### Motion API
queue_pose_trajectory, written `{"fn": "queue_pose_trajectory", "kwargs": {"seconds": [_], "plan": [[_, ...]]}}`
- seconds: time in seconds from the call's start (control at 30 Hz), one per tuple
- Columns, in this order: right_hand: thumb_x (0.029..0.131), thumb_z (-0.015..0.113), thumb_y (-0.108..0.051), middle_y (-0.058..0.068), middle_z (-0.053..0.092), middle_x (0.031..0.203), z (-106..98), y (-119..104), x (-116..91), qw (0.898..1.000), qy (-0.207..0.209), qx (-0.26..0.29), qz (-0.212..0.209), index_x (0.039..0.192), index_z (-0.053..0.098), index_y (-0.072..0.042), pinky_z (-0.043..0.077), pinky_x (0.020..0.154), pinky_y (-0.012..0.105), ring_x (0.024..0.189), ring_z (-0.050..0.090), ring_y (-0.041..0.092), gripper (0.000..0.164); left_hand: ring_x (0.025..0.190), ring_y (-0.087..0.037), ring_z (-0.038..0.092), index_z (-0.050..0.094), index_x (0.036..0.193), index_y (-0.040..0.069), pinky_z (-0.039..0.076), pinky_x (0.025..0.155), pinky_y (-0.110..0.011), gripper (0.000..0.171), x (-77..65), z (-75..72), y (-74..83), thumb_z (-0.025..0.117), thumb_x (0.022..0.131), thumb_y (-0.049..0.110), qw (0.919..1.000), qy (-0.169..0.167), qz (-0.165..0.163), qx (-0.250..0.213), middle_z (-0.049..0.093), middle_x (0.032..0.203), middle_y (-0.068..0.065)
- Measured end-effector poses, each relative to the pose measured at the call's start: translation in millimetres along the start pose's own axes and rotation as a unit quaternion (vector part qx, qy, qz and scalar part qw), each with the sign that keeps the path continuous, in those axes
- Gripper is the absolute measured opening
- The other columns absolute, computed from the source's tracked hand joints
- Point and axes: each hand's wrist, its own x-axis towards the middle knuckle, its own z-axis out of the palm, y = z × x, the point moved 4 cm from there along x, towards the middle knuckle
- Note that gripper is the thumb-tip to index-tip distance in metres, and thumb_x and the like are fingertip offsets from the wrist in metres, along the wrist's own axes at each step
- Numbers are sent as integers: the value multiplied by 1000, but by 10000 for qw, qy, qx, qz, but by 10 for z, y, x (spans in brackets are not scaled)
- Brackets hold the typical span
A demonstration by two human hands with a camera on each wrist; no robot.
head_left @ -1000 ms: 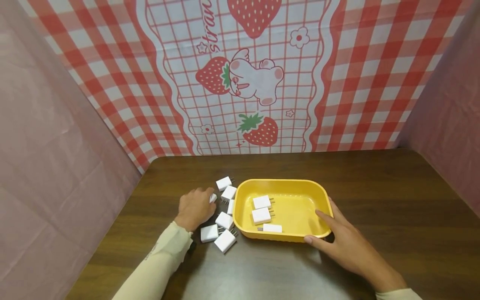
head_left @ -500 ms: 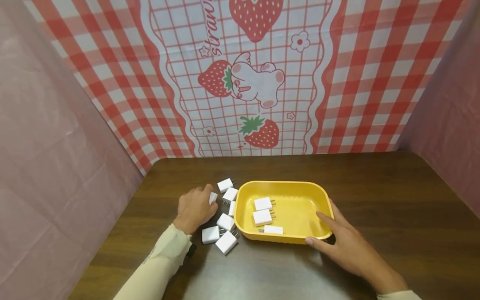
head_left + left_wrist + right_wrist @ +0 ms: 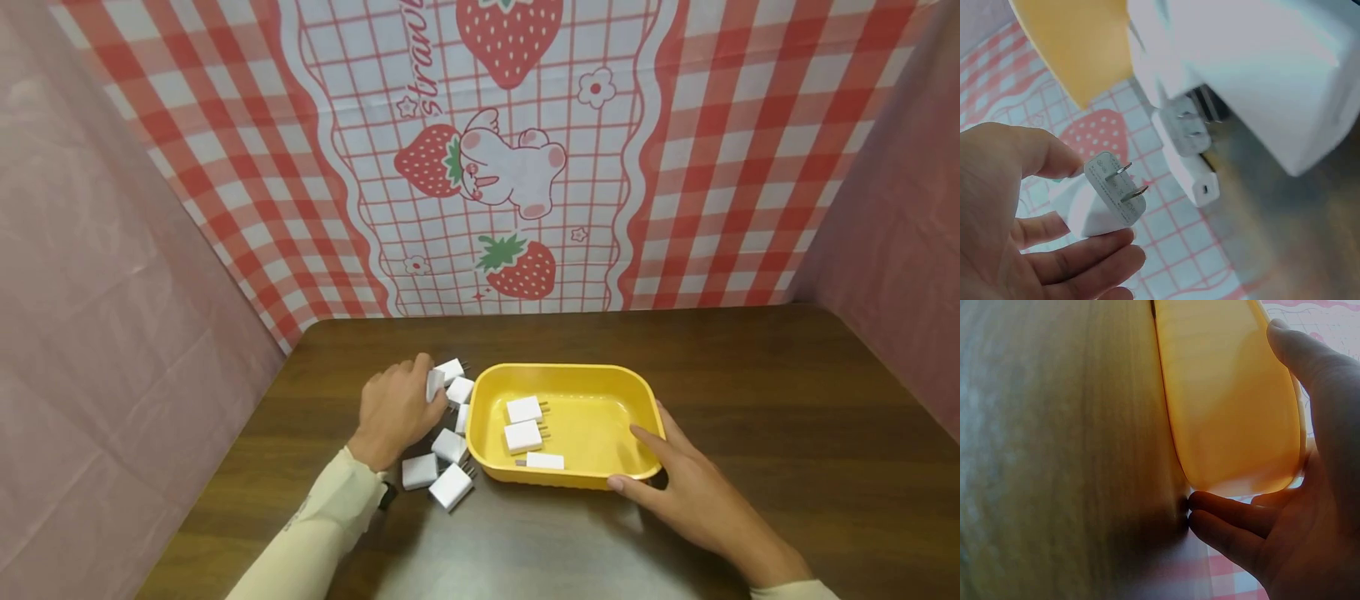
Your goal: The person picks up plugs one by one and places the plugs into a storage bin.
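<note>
My left hand [image 3: 393,410] pinches a white wall charger [image 3: 1100,200] between thumb and fingers. In the left wrist view its two metal prongs point away from the palm. This hand is at the far end of a cluster of loose white chargers [image 3: 451,487] left of the yellow tray [image 3: 562,365]. Inside the tray lie three chargers [image 3: 522,437], toward its left half. My right hand [image 3: 693,487] grips the tray's right end, with one digit over the rim and others against the outside. The right wrist view shows fingertips low against the tray's outer wall.
A dark wooden table [image 3: 750,400] carries everything. Behind it hangs a red-and-white checked cloth [image 3: 735,167] with strawberry prints. Pink fabric [image 3: 112,292] closes off the left side, and similar fabric the right.
My left hand has shifted away from me and slightly right, bringing its charger up beside the farthest loose ones. The right hand and tray stay put.
</note>
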Motion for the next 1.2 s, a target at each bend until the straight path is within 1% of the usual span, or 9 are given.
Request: {"fn": "queue_pose_trajectory", "kwargs": {"seconds": [0.27,0.47,0.6,0.73,0.8,0.93,1.07,1.2], "plan": [[82,60,-75,23,11,164,-3,6,18,9999,-82,4,123,148,47,-2,37,97,70,134,38,51,99,62,-28,60,59,96,9,48,52,-43,29,73,-168,178,68,85,35,9993,283,193,-141,62,75,-8],[83,61,-74,24,12,164,6,0,13,10000,-54,21,53,147,48,-2,37,97,69,135,38,52,97,59,-25,59,61,100,10,48,49,-39,31,87,-255,337,69,86,37,9957,631,506,-443,63,75,-6],[84,63,-70,24,13,163,5,-4,7,10000,15,31,-13,147,48,-2,37,96,69,134,39,52,93,57,-20,56,63,101,11,45,47,-36,30,111,-297,482,68,86,37,9921,819,733,-605,62,74,-3],[85,65,-67,24,13,163,4,4,7,10000,53,60,-51,146,49,-2,37,97,69,134,38,52,91,56,-16,53,62,99,12,41,45,-32,30,131,-310,678,67,87,39,9898,761,948,-739,60,71,1],[85,66,-66,24,13,163,5,8,9,9999,61,66,-55,146,49,-1,37,96,70,134,38,52,90,57,-16,54,61,98,12,41,45,-32,30,134,-303,790,66,88,40,9888,684,1078,-780,60,71,2],[85,66,-65,24,13,163,5,6,18,9999,69,41,-77,146,49,-1,37,96,69,133,39,52,90,62,-16,59,62,101,13,45,49,-33,30,137,-254,993,64,89,41,9861,491,1354,-825,62,74,3],[86,67,-63,23,13,164,4,-3,19,9997,135,38,-190,145,50,0,38,96,69,133,40,52,88,64,-14,60,63,102,16,46,49,-34,28,130,-192,1153,66,88,40,9835,361,1562,-834,62,74,4],[86,69,-59,22,13,164,5,-14,8,9992,222,96,-329,143,51,2,37,97,69,134,39,51,85,58,-15,58,63,95,17,43,44,-33,21,116,-135,1271,67,87,37,9813,387,1727,-755,57,66,4]]}}
